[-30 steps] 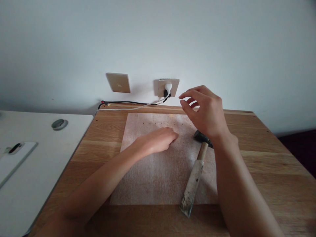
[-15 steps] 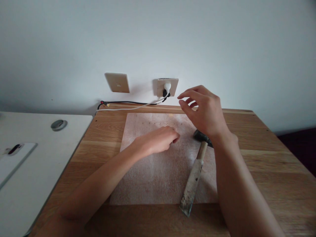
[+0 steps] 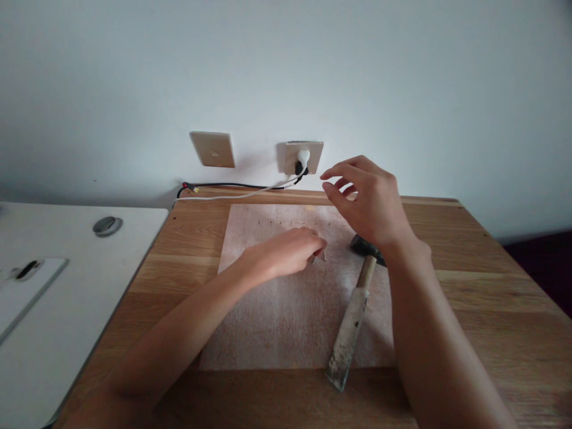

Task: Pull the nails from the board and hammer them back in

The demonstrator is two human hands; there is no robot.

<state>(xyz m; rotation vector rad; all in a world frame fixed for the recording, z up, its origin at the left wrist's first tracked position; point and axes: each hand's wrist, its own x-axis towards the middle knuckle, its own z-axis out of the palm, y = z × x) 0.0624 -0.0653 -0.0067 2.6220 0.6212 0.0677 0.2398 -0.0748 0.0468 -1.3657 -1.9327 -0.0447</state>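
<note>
Over the pale wooden board [image 3: 277,322] my left hand [image 3: 297,250] is closed, with thin nails [image 3: 325,257] poking out below its curled fingers. How many it holds is hidden. My right hand [image 3: 364,193] is raised above the board's far right part, thumb and fingers apart, with nothing visible between them. Below it lies a hammer [image 3: 348,339], its worn pale handle pointing toward me and past the board's near edge. The dark hammer head [image 3: 364,245] is partly covered by my right wrist. A row of small dark dots runs along the board's far side.
The board lies on a wooden table [image 3: 482,298] against a wall. A white cable [image 3: 232,197] and a black one run along the back to a wall socket [image 3: 316,156]. At left, a white desk [image 3: 111,268] bears a phone [image 3: 31,292].
The nail ends under my left hand show more clearly now as its fingers have shifted slightly. My right hand and the hammer stay nearly where they were.
</note>
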